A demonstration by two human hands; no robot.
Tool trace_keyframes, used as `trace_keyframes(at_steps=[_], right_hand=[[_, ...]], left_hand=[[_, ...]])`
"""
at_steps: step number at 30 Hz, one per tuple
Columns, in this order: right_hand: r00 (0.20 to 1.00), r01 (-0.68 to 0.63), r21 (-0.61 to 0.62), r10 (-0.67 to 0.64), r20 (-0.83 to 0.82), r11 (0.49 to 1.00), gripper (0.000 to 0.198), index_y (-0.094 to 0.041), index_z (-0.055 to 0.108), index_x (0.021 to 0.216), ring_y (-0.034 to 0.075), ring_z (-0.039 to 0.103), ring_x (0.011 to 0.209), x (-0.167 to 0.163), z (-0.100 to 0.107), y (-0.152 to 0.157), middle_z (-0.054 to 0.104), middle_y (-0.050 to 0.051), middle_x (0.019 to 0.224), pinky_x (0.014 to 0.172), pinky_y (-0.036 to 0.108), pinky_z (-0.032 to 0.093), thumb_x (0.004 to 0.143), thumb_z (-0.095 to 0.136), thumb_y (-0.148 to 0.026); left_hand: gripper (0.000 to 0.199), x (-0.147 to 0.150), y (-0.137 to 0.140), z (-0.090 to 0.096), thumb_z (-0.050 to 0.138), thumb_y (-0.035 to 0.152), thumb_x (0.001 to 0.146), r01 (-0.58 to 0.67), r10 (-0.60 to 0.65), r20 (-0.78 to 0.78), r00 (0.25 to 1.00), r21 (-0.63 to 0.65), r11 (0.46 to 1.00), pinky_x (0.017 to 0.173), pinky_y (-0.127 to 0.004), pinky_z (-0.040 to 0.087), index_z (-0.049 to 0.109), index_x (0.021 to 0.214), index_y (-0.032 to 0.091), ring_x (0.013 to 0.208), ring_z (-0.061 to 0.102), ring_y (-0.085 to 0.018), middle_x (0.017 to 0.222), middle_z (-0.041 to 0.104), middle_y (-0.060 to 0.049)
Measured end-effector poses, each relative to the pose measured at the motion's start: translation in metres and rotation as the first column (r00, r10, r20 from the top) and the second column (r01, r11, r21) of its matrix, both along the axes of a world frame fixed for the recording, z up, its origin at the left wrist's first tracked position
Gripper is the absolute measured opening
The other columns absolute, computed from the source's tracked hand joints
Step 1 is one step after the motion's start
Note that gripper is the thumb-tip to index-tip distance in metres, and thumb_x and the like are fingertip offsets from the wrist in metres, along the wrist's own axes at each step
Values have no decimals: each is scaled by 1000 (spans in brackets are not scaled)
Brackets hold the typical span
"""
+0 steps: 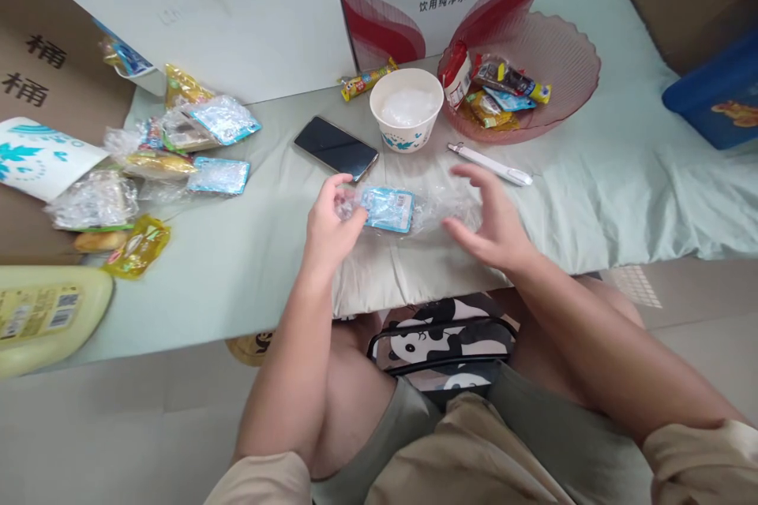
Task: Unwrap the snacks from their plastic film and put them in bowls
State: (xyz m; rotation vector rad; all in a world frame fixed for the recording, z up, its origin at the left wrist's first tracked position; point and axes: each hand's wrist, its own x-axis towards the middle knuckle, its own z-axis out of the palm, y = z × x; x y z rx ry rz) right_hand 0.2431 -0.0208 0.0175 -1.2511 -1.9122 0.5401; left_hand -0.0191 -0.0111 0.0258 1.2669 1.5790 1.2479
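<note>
A blue-and-white packet (388,209) in a crinkled clear plastic wrapper (441,209) lies flat near the table's front edge. My left hand (332,225) is at the wrapper's left end, thumb and fingers apart, with the thumb at the packet's edge; whether it presses on the plastic I cannot tell. At the wrapper's right end my right hand (493,222) is open, its thumb and fingers spread wide. Just beyond lie a black phone (335,146) and a slim white tool, perhaps a cutter (491,164).
Behind stand a paper cup (407,126) with clear plastic inside and a pink ribbed bowl (565,83) of wrapped snacks. Several wrapped snacks (159,164) spread leftward beside a tipped paper cup (44,162). A yellow bottle (56,316) lies front left. White boxes (237,16) line the back.
</note>
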Motion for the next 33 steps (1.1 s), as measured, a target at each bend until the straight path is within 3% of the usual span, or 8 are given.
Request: trace_keyframes(at_steps=[3, 7, 11, 13, 17, 20, 26, 33], right_hand=[[991, -104, 2, 104, 85, 995, 19, -26, 69, 102, 30, 69, 106, -3, 3, -2, 75, 9, 100, 100, 50, 51, 89, 55, -29], [988, 153, 131, -149, -36, 980, 17, -26, 62, 84, 30, 68, 109, 4, 12, -5, 74, 11, 108, 99, 49, 50, 86, 48, -17], [972, -232, 39, 231, 34, 972, 22, -25, 65, 93, 25, 69, 87, 11, 17, -11, 75, 6, 88, 86, 42, 51, 81, 47, -20], [902, -376, -129, 395, 176, 918, 29, -23, 70, 104, 22, 64, 71, 11, 15, -14, 74, 3, 77, 74, 37, 47, 87, 48, -29], [799, -172, -254, 286, 529, 952, 39, -23, 77, 90, 21, 55, 58, 6, 7, -16, 64, 5, 61, 62, 34, 33, 99, 44, -41], [823, -78, -114, 128, 553, 990, 34, -22, 78, 113, 26, 62, 75, 0, 1, -16, 73, 10, 85, 71, 37, 42, 96, 52, -35], [915, -215, 23, 193, 353, 976, 70, -21, 53, 151, 36, 60, 118, -17, -6, -19, 61, 17, 137, 96, 50, 51, 86, 71, -38], [974, -223, -29, 224, 38, 974, 39, -29, 61, 134, 27, 64, 116, -20, -10, -10, 62, 11, 127, 101, 43, 53, 96, 63, -37]], left_hand=[[31, -4, -6, 4, 71, 13, 69, -26, 18, -88, 996, -90, 996, 60, -24, 41, 72, 99, 23, 59, 55, -13, 62, 60, 5], [14, -14, -11, 7, 63, 13, 75, -104, 86, -212, 973, -74, 992, 57, -24, 38, 71, 82, 22, 56, 52, -13, 62, 59, 3], [44, -14, -16, 8, 70, 4, 64, 192, -163, -323, 932, 58, 980, 84, -28, 50, 76, 102, 25, 107, 66, -21, 114, 71, -4], [27, -9, -17, 9, 74, 9, 69, 329, -303, -328, 895, 26, 944, 87, -29, 50, 76, 91, 23, 105, 66, -22, 109, 72, -4], [28, 6, -16, 11, 70, 29, 89, 84, -85, -14, 996, -60, 995, 54, -24, 39, 62, 64, 20, 57, 55, -12, 63, 60, 0], [37, 20, -10, 17, 65, 36, 95, -50, 130, 434, 892, -191, 980, 42, -22, 27, 53, 64, 20, 48, 51, -11, 59, 54, 2], [48, 48, -9, 33, 60, 42, 100, 156, 72, 830, 553, -188, 970, 50, -21, 41, 37, 64, 20, 48, 39, -8, 58, 37, 4], [52, 50, -12, 40, 51, 48, 103, 292, 19, 883, 469, -175, 940, 43, -21, 29, 28, 64, 21, 47, 27, -9, 56, 23, 4]])
